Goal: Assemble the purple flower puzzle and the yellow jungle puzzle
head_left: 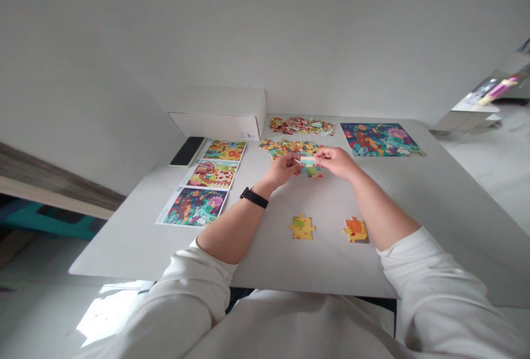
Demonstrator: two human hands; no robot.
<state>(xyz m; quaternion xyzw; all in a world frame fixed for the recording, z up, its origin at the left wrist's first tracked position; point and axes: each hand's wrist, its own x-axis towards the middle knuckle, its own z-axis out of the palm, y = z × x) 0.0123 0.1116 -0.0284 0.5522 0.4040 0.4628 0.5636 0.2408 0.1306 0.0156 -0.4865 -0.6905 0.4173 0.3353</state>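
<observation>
My left hand (282,169) and my right hand (337,160) meet over the middle of the white table (434,199), fingers pinched on a small jigsaw piece (308,162) held between them. Another coloured piece or two lies just under the hands. A pile of loose yellow-toned pieces (290,147) sits right behind the hands, and a reddish pile (301,125) lies farther back. Two single pieces rest nearer to me: a yellow one (302,227) and an orange one (355,230). A black watch (254,198) is on my left wrist.
A finished puzzle picture (379,139) lies at the back right. Three picture cards (213,174) run in a column on the left. A white box (219,111) and a black phone (187,151) sit at the back left, against the wall.
</observation>
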